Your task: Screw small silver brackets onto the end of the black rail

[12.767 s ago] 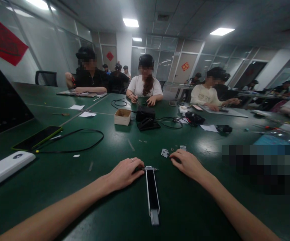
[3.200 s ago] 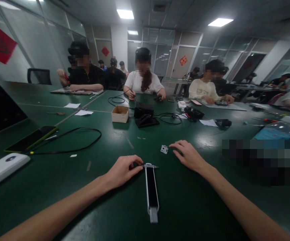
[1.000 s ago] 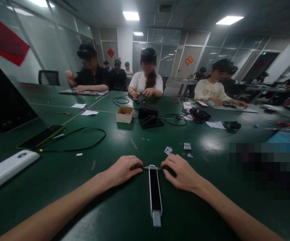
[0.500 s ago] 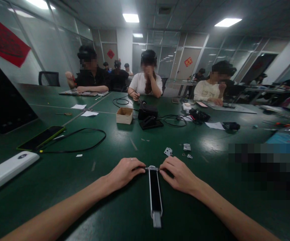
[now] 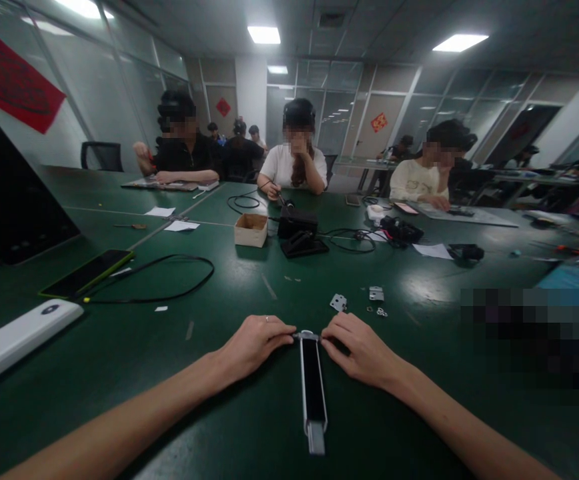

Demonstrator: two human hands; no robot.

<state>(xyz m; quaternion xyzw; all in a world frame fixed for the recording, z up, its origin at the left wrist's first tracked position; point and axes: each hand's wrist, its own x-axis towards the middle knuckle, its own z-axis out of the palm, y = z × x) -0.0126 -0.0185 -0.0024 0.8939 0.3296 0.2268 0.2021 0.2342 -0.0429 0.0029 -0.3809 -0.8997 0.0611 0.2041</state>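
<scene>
Green tabletop point(image 5: 234, 427) fills the lower half of a lit office, with people seated across it and behind. At the far left stands a dark screen point(image 5: 17, 193); right of it lie a white casing point(image 5: 27, 340), a phone point(image 5: 88, 273) and a looped black cable point(image 5: 213, 270). Beyond them, nearer the co-workers, sits an open box point(image 5: 250, 235).

The person's left hand point(image 5: 255, 341) comes in from the left, thumb and forefinger pinched narrow on the left end of a thin rod point(image 5: 298, 335). That rod crosses the far end of a slim strip point(image 5: 313, 380), which lies flat on the table between the forearms, its black face up. The strip's long axis runs toward the person, roughly square to the rod, with a pale tongue point(image 5: 316, 440) at the near end. Its far end lies directly between the two sets of fingertips, neither hand clearly nearer.

At the rod's right end is the right hand point(image 5: 357, 343), fingertips almost together; whether they grip or merely touch, one cannot tell. Just beyond its knuckles lies one bracket point(image 5: 338, 303); farther right are a second bracket point(image 5: 376, 293) and small rings point(image 5: 381, 312).
</scene>
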